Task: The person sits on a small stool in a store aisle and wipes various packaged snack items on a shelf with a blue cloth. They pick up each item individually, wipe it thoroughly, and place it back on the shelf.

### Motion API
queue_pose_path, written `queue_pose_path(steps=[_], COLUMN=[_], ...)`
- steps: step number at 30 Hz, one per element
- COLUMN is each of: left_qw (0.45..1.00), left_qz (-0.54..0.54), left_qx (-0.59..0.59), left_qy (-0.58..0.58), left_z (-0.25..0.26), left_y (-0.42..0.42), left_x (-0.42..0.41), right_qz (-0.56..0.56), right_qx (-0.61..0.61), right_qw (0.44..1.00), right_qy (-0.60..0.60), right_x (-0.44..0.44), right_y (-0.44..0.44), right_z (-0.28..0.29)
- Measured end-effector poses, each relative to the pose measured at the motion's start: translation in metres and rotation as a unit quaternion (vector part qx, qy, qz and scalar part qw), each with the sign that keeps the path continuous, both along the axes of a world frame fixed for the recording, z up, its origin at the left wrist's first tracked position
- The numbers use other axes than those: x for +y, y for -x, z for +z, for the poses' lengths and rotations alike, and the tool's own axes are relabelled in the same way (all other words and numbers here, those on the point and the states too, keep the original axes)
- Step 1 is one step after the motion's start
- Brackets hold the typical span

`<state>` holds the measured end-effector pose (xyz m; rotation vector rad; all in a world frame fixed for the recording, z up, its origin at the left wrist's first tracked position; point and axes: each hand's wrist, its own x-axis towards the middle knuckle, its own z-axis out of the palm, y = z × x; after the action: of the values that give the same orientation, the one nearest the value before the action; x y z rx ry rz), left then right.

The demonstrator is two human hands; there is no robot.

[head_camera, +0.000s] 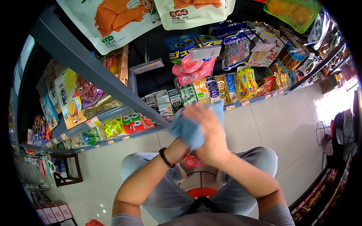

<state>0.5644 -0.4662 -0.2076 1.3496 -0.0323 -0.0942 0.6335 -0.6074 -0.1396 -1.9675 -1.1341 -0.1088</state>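
Observation:
A folded blue cloth (pixel 188 130) is in front of me above my knees, blurred by motion. My right hand (pixel 210 135) lies over the cloth and grips it, with its fingers blurred. Beneath it is my left hand (pixel 177 151), with a dark bracelet (pixel 166 157) at the wrist. The cloth covers the left fingers, so their hold is hidden. Just below both hands, the lower part of a pink-red packet (pixel 195 161) shows between the wrists. Its upper part is out of sight.
Snack shelves stand ahead, with a grey metal post (pixel 99 70) slanting across them. Boxed sachets (pixel 188 94) line the bottom shelf (pixel 240 104). Hanging bags (pixel 192 8) reach close overhead. A red stool (pixel 201 192) is under me. A dark wooden stool (pixel 66 169) stands left on the tiles.

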Motion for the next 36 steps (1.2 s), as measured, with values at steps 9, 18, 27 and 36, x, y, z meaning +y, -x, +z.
queue_pose_path(steps=[9, 18, 27, 36], left_qw=[0.966, 0.917, 0.948, 0.866], left_qz=[0.054, -0.026, 0.103, -0.008], left_qx=[0.079, 0.118, 0.113, 0.089], left_qy=[0.239, 0.381, 0.281, 0.493], left_z=[0.030, 0.040, 0.035, 0.047], left_y=[0.004, 0.004, 0.004, -0.027], left_x=[0.005, 0.032, -0.005, 0.016], right_qz=[0.037, -0.019, -0.023, 0.102], right_qx=[0.031, 0.072, -0.016, -0.003], right_qw=[0.997, 0.986, 0.999, 0.994], right_qy=[-0.056, -0.149, -0.036, 0.032], right_x=[-0.001, -0.004, 0.000, 0.004], right_y=[0.000, 0.005, 0.006, 0.027], right_z=[-0.005, -0.022, -0.017, 0.011])
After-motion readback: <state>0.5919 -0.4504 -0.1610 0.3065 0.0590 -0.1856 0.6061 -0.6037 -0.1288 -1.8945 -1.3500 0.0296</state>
